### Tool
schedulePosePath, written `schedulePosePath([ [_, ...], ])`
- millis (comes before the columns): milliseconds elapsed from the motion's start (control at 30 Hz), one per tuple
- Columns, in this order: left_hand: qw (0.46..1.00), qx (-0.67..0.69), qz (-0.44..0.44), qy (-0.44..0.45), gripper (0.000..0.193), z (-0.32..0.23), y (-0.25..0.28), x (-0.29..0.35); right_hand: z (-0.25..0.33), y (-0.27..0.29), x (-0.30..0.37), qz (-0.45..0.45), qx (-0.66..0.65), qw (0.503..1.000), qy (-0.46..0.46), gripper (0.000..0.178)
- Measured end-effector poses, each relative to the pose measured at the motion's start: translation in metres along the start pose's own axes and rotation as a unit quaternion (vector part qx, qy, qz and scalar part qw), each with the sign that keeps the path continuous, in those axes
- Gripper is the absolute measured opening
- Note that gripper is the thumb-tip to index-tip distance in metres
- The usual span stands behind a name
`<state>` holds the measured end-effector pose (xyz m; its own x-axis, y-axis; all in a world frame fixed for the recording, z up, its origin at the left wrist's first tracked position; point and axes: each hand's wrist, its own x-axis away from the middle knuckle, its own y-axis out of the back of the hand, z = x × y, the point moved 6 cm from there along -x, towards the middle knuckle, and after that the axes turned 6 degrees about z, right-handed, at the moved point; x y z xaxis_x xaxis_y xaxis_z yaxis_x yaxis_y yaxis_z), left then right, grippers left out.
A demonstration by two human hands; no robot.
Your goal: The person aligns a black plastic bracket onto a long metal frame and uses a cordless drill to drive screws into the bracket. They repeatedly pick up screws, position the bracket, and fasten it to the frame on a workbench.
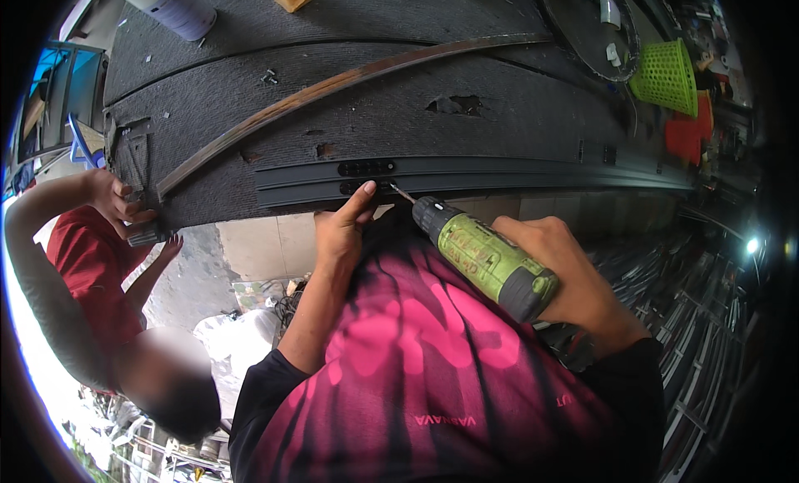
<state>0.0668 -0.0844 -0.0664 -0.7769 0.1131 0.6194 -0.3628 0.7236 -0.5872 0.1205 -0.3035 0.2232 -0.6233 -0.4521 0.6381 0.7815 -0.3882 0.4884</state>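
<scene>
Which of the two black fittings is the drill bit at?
The lower fitting in this view: the drill bit points at its right end, and the left hand overlaps it. The upper fitting has neither.

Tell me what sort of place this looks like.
Probably a small fabrication workshop: the person's right hand holds a green power drill at long grey strips on a worn dark bench, and many long, thin bars show at the right.
</scene>
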Motion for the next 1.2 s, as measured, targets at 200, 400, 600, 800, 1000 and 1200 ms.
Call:
schedulePosePath([
  [200,0.999,0.008,-0.05,0.008,0.037,-0.004,-0.007,0.001,0.032,0.008,-0.016,0.034,0.058,0.998,0.005,0.04],
  [400,0.998,0.001,-0.057,-0.005,0.045,-0.015,-0.015,0.009,0.041,0.009,-0.024,0.06,0.081,0.991,-0.085,0.044],
  [600,0.995,-0.024,-0.088,-0.039,0.057,-0.015,-0.011,0.009,0.054,0.009,-0.037,0.119,0.101,0.98,-0.122,0.045],
  [800,0.996,0.011,-0.083,-0.005,0.054,-0.01,-0.01,0.009,0.057,0.01,-0.045,0.13,0.114,0.977,-0.128,0.046],
  [1000,0.996,0.02,-0.088,-0.015,0.051,-0.016,-0.016,0.01,0.054,0.008,-0.048,0.143,0.15,0.968,-0.142,0.045],
  [1200,0.995,-0.027,-0.093,-0.005,0.051,-0.01,-0.007,0.009,0.058,0.011,-0.055,0.147,0.183,0.964,-0.125,0.046],
])
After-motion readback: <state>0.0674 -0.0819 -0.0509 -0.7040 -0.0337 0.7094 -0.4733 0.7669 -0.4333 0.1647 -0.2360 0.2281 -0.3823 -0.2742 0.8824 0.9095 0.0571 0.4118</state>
